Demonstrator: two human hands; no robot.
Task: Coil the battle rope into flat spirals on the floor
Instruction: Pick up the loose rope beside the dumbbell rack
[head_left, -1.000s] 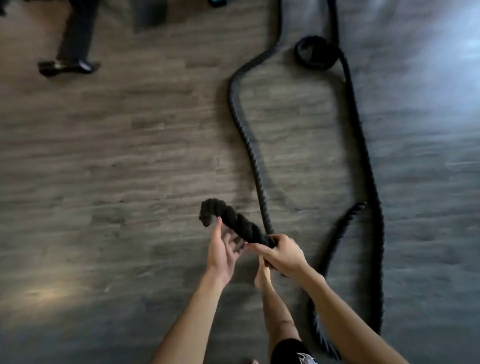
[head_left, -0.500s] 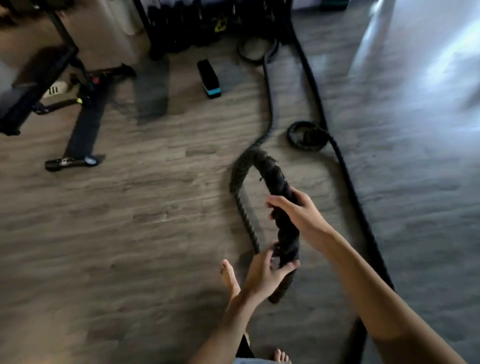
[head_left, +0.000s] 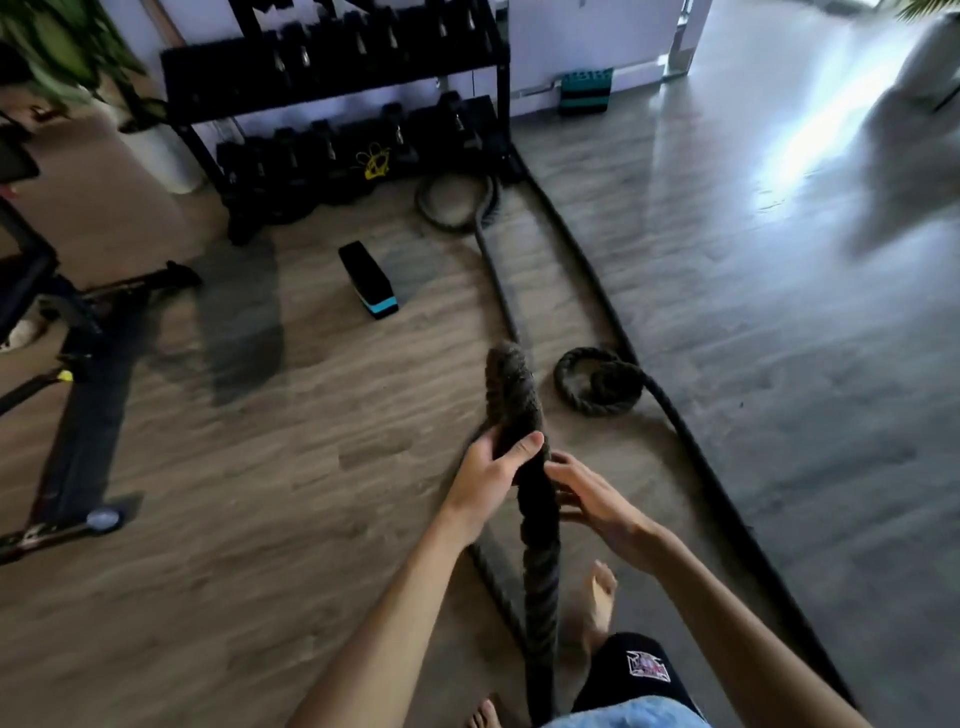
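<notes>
Battle rope (head_left: 511, 395): raised bend, left of the small floor coil (head_left: 597, 384).
Left hand (head_left: 491, 473): grips the bend, thumb across.
Right hand (head_left: 597, 499): fingers straight; rope contact unclear.

Rope (head_left: 511, 395) was thick braided fibre, matt & fuzzy-rough. Floor (head_left: 260, 519) was wood-grain plank, semi-gloss w/ glare at right. Rack (head_left: 500, 78) looked blk metal, matt. Block (head_left: 366, 275) looked matt foam.
</notes>
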